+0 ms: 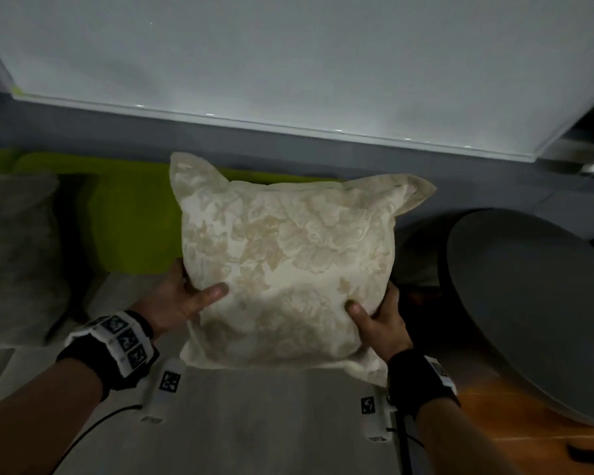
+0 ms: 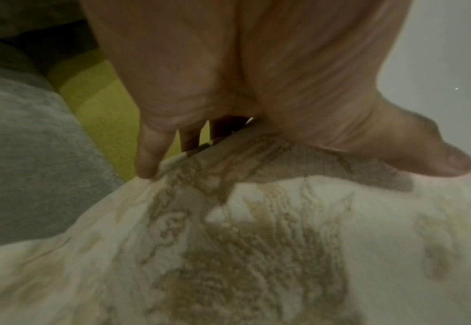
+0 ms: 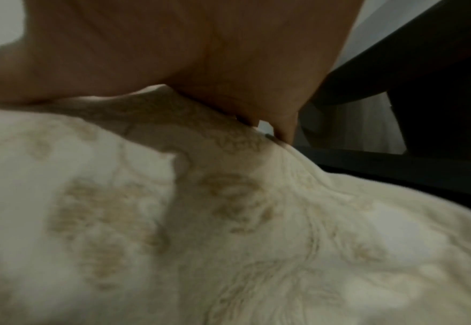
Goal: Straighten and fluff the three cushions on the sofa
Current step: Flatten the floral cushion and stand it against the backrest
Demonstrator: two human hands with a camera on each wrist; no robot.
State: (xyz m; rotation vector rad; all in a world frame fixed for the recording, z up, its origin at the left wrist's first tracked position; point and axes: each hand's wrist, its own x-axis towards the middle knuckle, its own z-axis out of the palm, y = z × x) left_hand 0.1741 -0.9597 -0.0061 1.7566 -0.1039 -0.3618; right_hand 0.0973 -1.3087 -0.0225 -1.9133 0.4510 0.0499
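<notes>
A cream cushion (image 1: 285, 258) with a pale floral pattern stands upright on the grey sofa seat (image 1: 264, 423), in front of the lime-green backrest (image 1: 134, 221). My left hand (image 1: 189, 296) grips its lower left side, thumb on the front and fingers behind. My right hand (image 1: 378, 313) grips its lower right side the same way. In the left wrist view the thumb lies on the cream cushion (image 2: 256, 241) and the fingers (image 2: 151, 154) reach behind its edge. The right wrist view shows the palm pressed into the cream cushion (image 3: 229, 220). A grey cushion (image 1: 18, 255) leans at the far left.
A round dark grey table top (image 1: 528, 310) stands close on the right, over an orange-brown wooden floor (image 1: 477, 440). A white board (image 1: 288, 63) hangs on the grey wall behind the sofa. Cables run from both wrist cameras across the seat.
</notes>
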